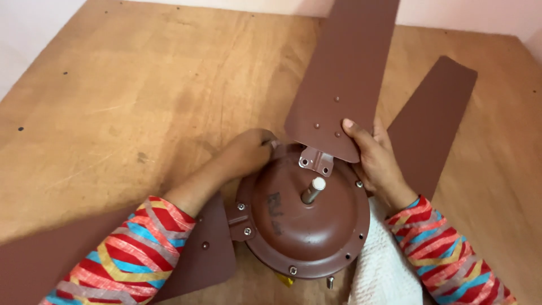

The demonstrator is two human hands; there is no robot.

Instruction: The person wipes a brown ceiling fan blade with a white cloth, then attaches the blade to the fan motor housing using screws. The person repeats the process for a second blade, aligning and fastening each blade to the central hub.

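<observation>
A brown ceiling fan motor lay on the wooden worktop between the person's arms, its steel shaft pointing up. The right hand gripped the root of a brown blade, holding its bracket against the motor rim. The left hand was curled shut at the rim beside that bracket; what it pinched could not be made out. Fixing this blade seemed the step in hand, and lining its bracket holes up with the rim looked needed next. Another blade lay behind, and a white cloth lay near the right sleeve.
</observation>
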